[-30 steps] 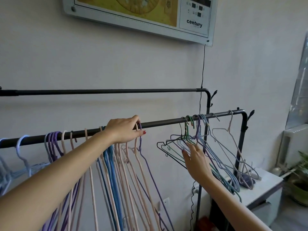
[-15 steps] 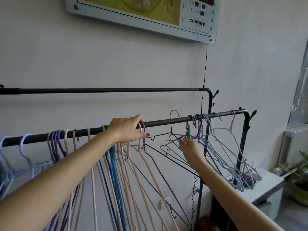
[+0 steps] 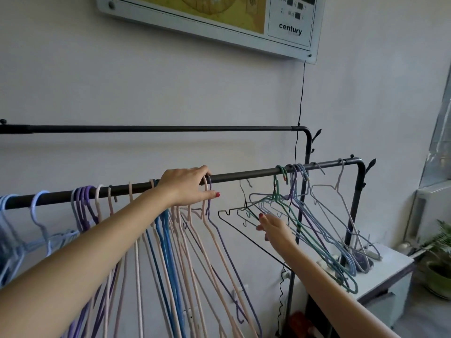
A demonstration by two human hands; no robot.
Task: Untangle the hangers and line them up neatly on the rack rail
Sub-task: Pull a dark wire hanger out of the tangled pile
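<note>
Head view: black hanger [image 3: 244, 236] touching right hand [image 3: 273, 226].

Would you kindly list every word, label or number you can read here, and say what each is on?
"century": on the white panel of the wall board.
Small dark marks above it on the same panel: too blurred to read.
No readable text on the hangers or the rail.

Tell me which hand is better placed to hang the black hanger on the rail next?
Right, probably. The right hand already touches the black hanger, whose hook is below the front rail and off it. The left hand is busy: its fingers curl over the rail by the pink hangers.
</note>
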